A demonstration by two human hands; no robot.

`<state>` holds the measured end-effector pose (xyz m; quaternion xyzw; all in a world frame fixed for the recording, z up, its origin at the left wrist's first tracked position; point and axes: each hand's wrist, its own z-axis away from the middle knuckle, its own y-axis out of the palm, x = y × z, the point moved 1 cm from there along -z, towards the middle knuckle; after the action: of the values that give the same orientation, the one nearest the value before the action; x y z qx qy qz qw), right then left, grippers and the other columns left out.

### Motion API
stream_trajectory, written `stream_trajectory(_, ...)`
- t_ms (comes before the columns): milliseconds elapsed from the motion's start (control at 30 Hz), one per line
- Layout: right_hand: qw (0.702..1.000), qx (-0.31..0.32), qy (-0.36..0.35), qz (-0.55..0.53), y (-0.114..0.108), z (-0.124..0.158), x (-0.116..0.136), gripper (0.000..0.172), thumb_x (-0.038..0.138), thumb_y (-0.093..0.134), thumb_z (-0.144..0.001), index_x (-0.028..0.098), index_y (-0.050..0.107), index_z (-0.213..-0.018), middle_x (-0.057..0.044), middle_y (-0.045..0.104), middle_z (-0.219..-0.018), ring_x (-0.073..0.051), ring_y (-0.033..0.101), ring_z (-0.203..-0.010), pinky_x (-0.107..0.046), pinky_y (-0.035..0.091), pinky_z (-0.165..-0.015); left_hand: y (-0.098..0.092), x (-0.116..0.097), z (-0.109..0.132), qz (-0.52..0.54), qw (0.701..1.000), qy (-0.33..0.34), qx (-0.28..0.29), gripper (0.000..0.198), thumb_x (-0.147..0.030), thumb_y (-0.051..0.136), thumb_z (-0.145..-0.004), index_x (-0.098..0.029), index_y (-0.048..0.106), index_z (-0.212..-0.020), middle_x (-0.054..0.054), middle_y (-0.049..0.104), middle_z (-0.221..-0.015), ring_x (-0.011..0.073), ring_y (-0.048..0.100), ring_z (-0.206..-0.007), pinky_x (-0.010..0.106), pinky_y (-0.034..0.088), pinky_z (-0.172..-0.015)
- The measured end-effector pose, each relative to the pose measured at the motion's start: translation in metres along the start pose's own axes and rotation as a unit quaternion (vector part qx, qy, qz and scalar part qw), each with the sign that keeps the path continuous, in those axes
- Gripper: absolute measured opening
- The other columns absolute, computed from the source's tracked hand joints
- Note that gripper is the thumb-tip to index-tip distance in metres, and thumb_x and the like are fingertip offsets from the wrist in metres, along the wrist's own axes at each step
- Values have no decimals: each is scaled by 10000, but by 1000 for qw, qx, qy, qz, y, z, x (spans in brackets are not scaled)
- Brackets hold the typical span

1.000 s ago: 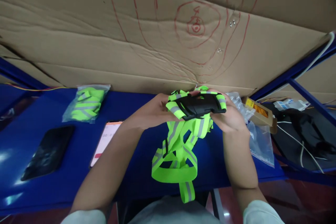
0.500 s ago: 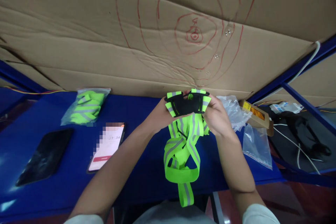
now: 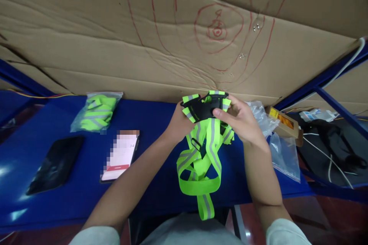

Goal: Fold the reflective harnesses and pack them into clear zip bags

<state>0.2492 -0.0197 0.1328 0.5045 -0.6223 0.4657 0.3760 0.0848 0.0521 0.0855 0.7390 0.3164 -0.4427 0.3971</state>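
Probably a workshop: a blue table with a metal frame, backed by rough cardboard bearing red rings, holds plastic bags and a box.

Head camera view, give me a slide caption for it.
Left hand and right hand hold a black buckle on grey-striped green straps above a blue table.

Harness hangs above bench, cardboard behind
Phone and bagged straps lie left, box and bag right.
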Motion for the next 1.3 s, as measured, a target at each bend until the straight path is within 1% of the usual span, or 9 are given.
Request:
stream_trajectory(233,999,-53,-8,5,1,-1,-4,428,530,857,-745,273,706,-1053,-11,750,-930,-217,719,-831,-368,634,-730,25,17,11,180,945,-232,143,454,-440,900,-705,-193,761,-1061,110,780,-1111,323,720,-1113,456,571,-960)
stream_trajectory(367,997,-75,3,4,-4,-2,-5,409,520,839,-770,287,685,-1070,2,721,-853,-209,705,-770,-339,618,-618,33,20,18,185,945,-242,122,466,-336,919,-685,-187,759,-1096,106,786,-1113,326,744,-1055,482,577,-949)
stream_trajectory(533,992,-112,-42,46,-4,2,0,429,502,836,-782,312,669,-1128,-24,743,-1065,-253,726,-951,-382,645,-713,27,12,17,193,937,-249,148,478,-347,924,-683,-205,761,-1110,99,793,-1095,307,753,-1041,425,583,-945)
stream_trajectory(700,986,-112,-88,82,-14,8,7,232,382,779,-853,331,704,-1066,-30,724,-1219,-280,717,-1072,-464,639,-831,22,-7,17,226,902,-250,272,762,-830,735,-659,-231,753,-1130,130,776,-1145,387,726,-1114,452,603,-887)
stream_trajectory(800,980,-4,-153,128,-20,6,10,141,242,705,-886,326,757,-987,-11,703,-1291,-299,623,-1293,-537,515,-1099,20,-17,16,181,930,-226,225,817,-907,642,-668,-207,758,-1072,132,791,-1039,382,733,-1096,454,610,-856)
stream_trajectory(933,953,185,-153,185,-31,3,12,390,193,608,-937,348,701,-1282,17,481,-1592,-275,305,-1568,-529,217,-1302,16,-21,15,134,948,-265,114,564,-620,815,-755,-177,756,-1099,112,795,-1033,328,758,-1003,420,609,-861)
stream_trajectory(1033,930,290,-120,190,-39,4,10,573,332,743,-889,344,584,-1439,12,240,-1719,-289,86,-1621,-514,155,-1312,13,-19,15,114,957,-255,77,543,-479,860,-767,-192,732,-1210,104,786,-1117,315,746,-1049,418,594,-914)
stream_trajectory(1100,936,279,-105,185,-39,4,8,587,400,782,-865,349,591,-1417,12,201,-1731,-296,89,-1620,-503,177,-1309,10,-16,13,103,965,-229,75,538,-450,856,-780,-207,723,-1241,101,777,-1163,310,739,-1073,428,585,-942)
stream_trajectory(1300,983,73,-112,123,-18,-2,-2,494,407,717,-927,346,547,-1387,-38,470,-1582,-247,421,-1500,-454,377,-1231,1,-18,8,33,981,-185,39,510,-400,913,-699,-193,764,-1141,94,779,-1163,301,732,-1080,401,588,-931)
